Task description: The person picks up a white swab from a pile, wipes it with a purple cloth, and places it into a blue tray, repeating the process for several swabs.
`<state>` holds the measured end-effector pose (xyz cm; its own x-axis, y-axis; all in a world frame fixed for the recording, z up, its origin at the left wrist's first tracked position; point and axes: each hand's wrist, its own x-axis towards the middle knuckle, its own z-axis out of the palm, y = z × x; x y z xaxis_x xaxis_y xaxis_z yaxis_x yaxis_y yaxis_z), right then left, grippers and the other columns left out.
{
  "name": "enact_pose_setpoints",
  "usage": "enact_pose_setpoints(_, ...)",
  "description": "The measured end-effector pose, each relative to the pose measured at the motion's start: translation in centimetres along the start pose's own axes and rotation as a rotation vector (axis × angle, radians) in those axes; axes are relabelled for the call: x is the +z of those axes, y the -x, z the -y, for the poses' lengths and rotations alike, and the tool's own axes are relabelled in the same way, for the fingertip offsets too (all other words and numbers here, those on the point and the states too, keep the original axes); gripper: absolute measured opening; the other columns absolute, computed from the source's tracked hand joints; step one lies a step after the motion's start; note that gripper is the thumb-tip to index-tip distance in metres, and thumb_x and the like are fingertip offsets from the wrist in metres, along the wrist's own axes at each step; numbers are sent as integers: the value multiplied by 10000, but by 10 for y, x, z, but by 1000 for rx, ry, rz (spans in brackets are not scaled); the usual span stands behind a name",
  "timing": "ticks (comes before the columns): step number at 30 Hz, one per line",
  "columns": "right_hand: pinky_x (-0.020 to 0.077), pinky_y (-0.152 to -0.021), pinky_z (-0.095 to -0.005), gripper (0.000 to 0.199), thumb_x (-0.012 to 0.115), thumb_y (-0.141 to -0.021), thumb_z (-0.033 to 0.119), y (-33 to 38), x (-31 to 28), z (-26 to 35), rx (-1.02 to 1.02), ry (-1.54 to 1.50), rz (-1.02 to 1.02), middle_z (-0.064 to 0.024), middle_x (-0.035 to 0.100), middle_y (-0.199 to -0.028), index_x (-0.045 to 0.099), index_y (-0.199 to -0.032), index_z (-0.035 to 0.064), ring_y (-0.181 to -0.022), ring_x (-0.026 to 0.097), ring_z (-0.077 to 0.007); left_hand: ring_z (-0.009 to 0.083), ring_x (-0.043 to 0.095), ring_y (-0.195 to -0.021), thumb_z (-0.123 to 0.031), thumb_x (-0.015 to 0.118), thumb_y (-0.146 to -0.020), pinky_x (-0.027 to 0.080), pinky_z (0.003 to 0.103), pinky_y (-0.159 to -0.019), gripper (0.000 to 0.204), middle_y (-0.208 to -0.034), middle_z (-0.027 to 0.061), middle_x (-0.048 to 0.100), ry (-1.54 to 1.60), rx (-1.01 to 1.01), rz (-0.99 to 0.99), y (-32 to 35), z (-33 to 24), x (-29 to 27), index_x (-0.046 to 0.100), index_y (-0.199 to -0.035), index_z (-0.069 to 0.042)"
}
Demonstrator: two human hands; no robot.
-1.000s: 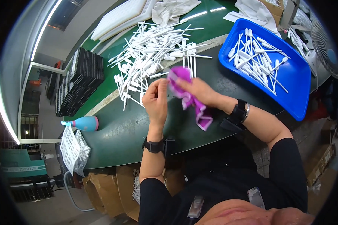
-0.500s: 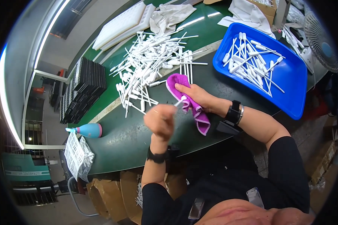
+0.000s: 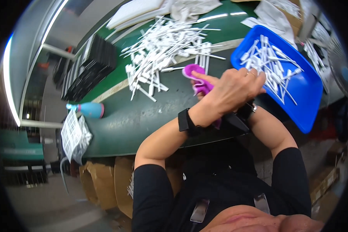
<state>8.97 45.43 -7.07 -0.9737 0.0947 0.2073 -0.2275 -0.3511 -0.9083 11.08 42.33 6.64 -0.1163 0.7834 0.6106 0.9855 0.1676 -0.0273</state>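
Note:
My left hand (image 3: 236, 87) reaches across my right wrist to the near left rim of the blue tray (image 3: 306, 112). Its fingers are curled; whatever is in them is hidden. Below it, partly covered, my right hand (image 3: 208, 78) grips a purple cloth (image 3: 194, 72), with the thumb lying on top. White sticks with a thicker end (image 3: 272, 67) lie crisscrossed in the tray. A large loose pile of the same white sticks (image 3: 168, 44) covers the table beyond the cloth, and a few lie side by side near it.
A blue bottle with a pink base (image 3: 91, 110) stands at the table's left, near a plastic bag with a printed sheet (image 3: 75, 135). Black stacked trays (image 3: 91, 65) are at the far left. White foam slabs (image 3: 137, 11) and white cloths (image 3: 272, 19) lie at the back.
My left hand has swung right, from left of the cloth to the blue tray's edge, crossing over my right wrist. The white stick it held at the cloth no longer shows. My right hand keeps the cloth.

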Motion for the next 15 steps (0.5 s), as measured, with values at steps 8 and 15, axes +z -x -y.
enact_pose_setpoints(8,327,-424,-221,278,596,-909,371,-9,25,56,796,-446,29,45,475,-604,548,-862,101,-489,441,-74,276,645,-710,-274,612,-853,485,365,-584,199,-761,86,664,-227,-823,114,125,89,-65,665,-830,-84)
enact_pose_setpoints(15,305,-415,-222,294,593,-911,379,-13,22,52,786,-467,70,47,460,-605,546,-851,95,-480,408,-75,223,657,-690,-358,614,-856,474,338,-572,317,-709,103,672,-246,-1140,525,202,147,-91,649,-833,-44)
